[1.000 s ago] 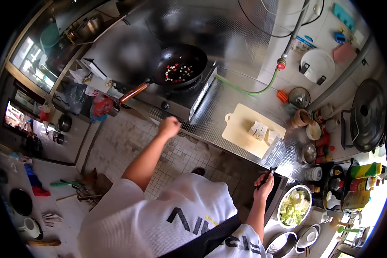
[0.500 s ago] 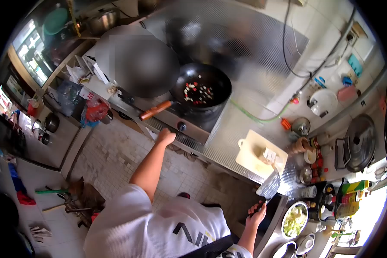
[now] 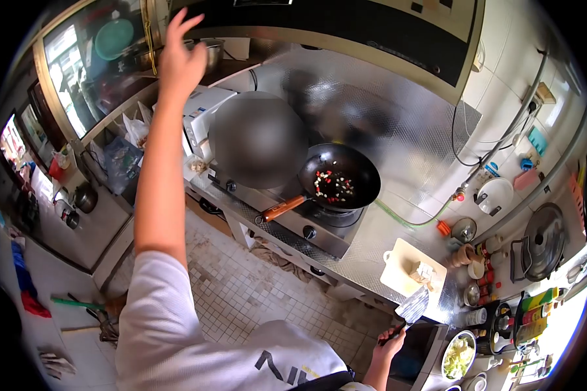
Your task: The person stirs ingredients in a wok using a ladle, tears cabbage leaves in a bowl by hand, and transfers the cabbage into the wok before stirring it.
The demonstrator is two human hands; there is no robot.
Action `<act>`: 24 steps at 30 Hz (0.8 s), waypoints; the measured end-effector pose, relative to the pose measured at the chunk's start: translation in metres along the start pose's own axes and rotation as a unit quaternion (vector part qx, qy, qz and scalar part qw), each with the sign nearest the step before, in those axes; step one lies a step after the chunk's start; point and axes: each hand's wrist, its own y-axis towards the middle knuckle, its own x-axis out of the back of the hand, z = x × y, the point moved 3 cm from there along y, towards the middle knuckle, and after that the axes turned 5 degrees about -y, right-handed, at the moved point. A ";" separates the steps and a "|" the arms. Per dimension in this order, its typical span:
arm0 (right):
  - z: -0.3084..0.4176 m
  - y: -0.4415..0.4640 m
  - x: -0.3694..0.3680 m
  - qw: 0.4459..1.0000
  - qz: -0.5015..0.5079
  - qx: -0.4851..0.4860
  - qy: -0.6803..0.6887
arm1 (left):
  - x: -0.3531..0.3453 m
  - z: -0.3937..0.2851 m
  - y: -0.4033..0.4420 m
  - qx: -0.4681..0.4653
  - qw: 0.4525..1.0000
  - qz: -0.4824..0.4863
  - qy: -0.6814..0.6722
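Note:
My left hand (image 3: 181,64) is raised high at the upper left, fingers spread and holding nothing, near the left end of the range hood (image 3: 346,39). Low on the right, my right hand (image 3: 390,342) grips the dark handle of a cleaver (image 3: 413,305), its broad blade reaching to the edge of the cutting board (image 3: 400,262). White blocks (image 3: 424,272) lie on that board. Red and white chopped pieces (image 3: 333,188) are in a black wok (image 3: 365,176) on the stove, its wooden handle (image 3: 285,208) pointing toward the front left.
A blurred round dark shape (image 3: 258,140) covers the stove's left side. A bowl of cut leaves (image 3: 458,357) is at the lower right, near bottles (image 3: 535,313). A green hose (image 3: 407,221) runs behind the board, and a large lid (image 3: 542,242) hangs at the right.
My left hand has risen from beside the counter edge to the hood, its fingers now spread. My right hand still holds the cleaver near the board. The view has tilted upward, showing the hood.

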 end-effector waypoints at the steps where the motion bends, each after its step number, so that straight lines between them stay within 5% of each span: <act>1: -0.001 0.001 -0.003 1.000 0.002 -0.002 0.007 | -0.014 0.001 0.014 -0.007 1.000 0.023 -0.010; 2: -0.003 0.002 -0.005 1.000 0.005 -0.005 0.015 | -0.028 0.001 0.027 -0.013 0.999 0.047 -0.021; 3: -0.004 0.001 -0.005 1.000 0.005 -0.009 0.022 | -0.020 -0.018 0.027 0.089 0.989 0.079 -0.084; 7: -0.007 -0.003 -0.005 1.000 0.001 -0.004 0.018 | -0.059 -0.019 0.033 -0.099 0.994 0.040 0.037; 20: 0.008 -0.013 -0.005 0.997 -0.044 -0.051 0.028 | -0.075 -0.035 0.029 -0.126 0.956 0.072 0.253; 21: 0.008 -0.013 -0.005 0.997 -0.064 -0.036 0.027 | -0.067 -0.055 0.020 -0.098 0.968 0.045 0.226; 24: 0.007 -0.018 0.000 0.996 -0.051 -0.010 0.066 | -0.053 -0.129 -0.040 -0.218 0.970 -0.086 0.070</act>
